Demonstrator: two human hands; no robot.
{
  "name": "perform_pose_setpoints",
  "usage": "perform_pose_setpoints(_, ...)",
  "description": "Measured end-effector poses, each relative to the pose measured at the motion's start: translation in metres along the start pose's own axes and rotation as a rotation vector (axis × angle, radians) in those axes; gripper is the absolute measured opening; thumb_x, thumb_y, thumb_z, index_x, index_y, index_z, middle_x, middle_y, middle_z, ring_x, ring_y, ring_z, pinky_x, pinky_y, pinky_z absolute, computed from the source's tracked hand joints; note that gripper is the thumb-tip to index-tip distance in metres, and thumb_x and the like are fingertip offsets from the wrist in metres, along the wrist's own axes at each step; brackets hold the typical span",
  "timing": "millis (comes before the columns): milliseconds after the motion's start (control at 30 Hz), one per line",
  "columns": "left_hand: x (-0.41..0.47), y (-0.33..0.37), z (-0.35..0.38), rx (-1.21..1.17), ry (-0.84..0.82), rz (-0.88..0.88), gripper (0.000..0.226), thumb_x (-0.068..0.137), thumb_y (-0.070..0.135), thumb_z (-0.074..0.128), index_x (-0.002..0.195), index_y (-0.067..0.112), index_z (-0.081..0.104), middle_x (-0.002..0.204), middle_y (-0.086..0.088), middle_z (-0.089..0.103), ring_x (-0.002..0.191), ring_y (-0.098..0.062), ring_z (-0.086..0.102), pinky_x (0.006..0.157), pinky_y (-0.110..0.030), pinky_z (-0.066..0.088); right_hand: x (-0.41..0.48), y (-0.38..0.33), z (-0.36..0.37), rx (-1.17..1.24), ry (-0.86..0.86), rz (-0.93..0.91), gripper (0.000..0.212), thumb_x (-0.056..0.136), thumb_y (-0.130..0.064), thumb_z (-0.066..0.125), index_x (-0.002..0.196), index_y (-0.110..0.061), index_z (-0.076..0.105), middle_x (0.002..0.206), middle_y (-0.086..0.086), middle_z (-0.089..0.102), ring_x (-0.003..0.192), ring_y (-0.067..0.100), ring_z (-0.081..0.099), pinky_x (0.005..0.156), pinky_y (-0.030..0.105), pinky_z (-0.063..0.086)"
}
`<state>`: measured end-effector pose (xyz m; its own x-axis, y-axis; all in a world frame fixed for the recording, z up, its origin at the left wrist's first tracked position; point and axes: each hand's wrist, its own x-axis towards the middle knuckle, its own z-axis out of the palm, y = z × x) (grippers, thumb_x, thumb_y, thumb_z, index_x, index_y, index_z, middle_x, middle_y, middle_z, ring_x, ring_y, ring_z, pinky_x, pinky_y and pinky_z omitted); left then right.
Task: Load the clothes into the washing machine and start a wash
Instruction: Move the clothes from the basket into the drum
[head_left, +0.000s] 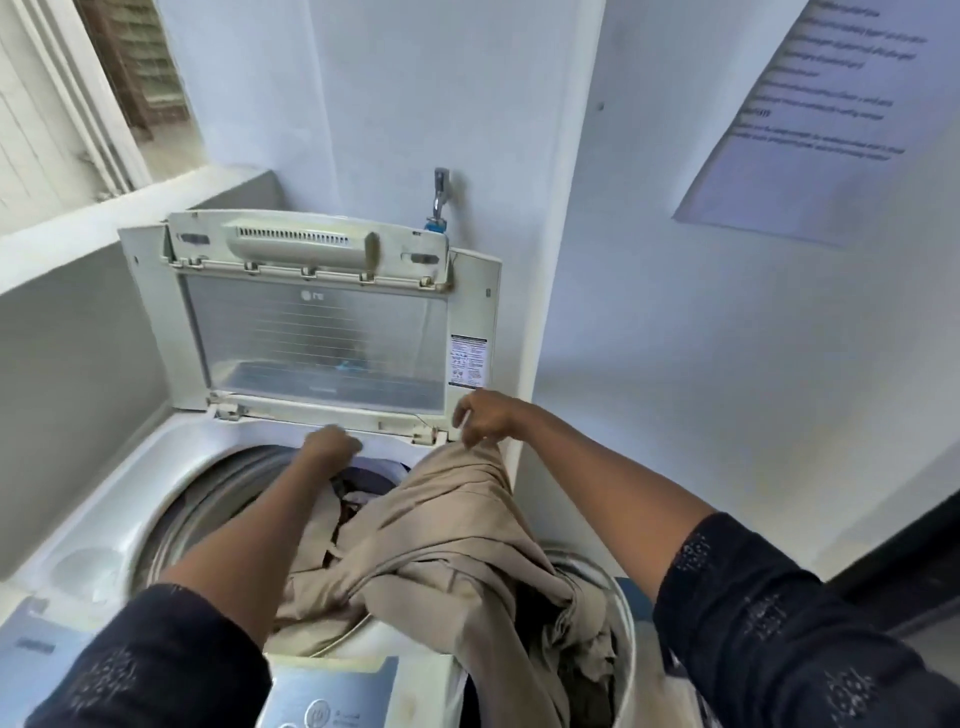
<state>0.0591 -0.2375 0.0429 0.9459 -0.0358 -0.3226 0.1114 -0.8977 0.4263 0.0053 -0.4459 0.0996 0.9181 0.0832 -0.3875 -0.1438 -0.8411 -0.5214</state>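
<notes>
Clothes (592, 654) lie crumpled in the white basket (627, 623) that stands just beside the washing machine (88, 525) on its right. One big beige garment (441, 525) stretches between the two: it hangs from the person's right hand (483, 418), spills over the front rim of the machine and trails down into the basket. The lid (311, 332) stands folded open against the wall. Thumb and fingers of the right hand pinch the top edge of the beige cloth, held up close to the lid's right hinge. Part of that cloth already lies inside the drum (218, 488), with some dark laundry (358, 483) showing at the back. The left hand (332, 444) is down at the back edge of the drum opening, fingers curled under; from where I stand I cannot tell whether it grips anything. Both arms wear dark patterned sleeves (769, 613). A tap (440, 195) sticks out of the wall above the lid, a printed sheet (810, 119) is stuck on the right-hand wall, and the control panel (332, 696) sits at the near edge
</notes>
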Motion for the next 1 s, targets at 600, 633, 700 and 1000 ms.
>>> perform_pose_setpoints(600, -0.045, 0.078, 0.192, 1.056, -0.137, 0.976, 0.030, 0.090, 0.017, 0.042, 0.107, 0.020, 0.066, 0.105, -0.005, 0.069, 0.108, -0.026, 0.058, 0.100, -0.043, 0.031, -0.017, 0.192, 0.199, 0.295, 0.070, 0.417, 0.084, 0.076, -0.011, 0.070, 0.146, -0.008, 0.024, 0.150, 0.014, 0.029, 0.136, 0.029, 0.034, 0.107, 0.030, 0.033)
perform_pose_setpoints(633, -0.043, 0.076, 0.187, 1.012, -0.100, 1.046, 0.028, 0.083, 0.017, 0.045, 0.095, 0.023, 0.070, 0.087, -0.001, 0.071, 0.093, -0.021, 0.064, 0.087, -0.039, 0.040, -0.018, 0.193, 0.206, 0.326, 0.099, 0.427, 0.085, 0.076, -0.009, 0.070, 0.146, -0.009, 0.022, 0.151, 0.013, 0.027, 0.137, 0.028, 0.033, 0.108, 0.030, 0.032)
perform_pose_setpoints(700, -0.041, 0.069, 0.177, 0.975, -0.044, 1.164, 0.027, 0.070, 0.025, 0.043, 0.074, 0.029, 0.070, 0.060, 0.005, 0.065, 0.067, -0.013, 0.065, 0.065, -0.029, 0.044, -0.020, 0.193, 0.216, 0.388, 0.147, 0.443, 0.087, 0.079, -0.009, 0.069, 0.148, -0.012, 0.016, 0.154, 0.010, 0.020, 0.140, 0.028, 0.028, 0.112, 0.033, 0.029)
perform_pose_setpoints(1000, -0.030, 0.035, 0.107, 0.626, 0.467, 1.392, 0.024, 0.077, 0.028, 0.057, 0.101, 0.024, 0.060, 0.081, 0.000, 0.070, 0.071, -0.021, 0.060, 0.069, -0.036, 0.037, -0.007, 0.179, 0.211, 0.289, 0.166, 0.369, 0.070, 0.087, -0.017, 0.059, 0.148, -0.018, 0.024, 0.158, 0.010, 0.010, 0.144, 0.030, 0.021, 0.116, 0.038, 0.026)
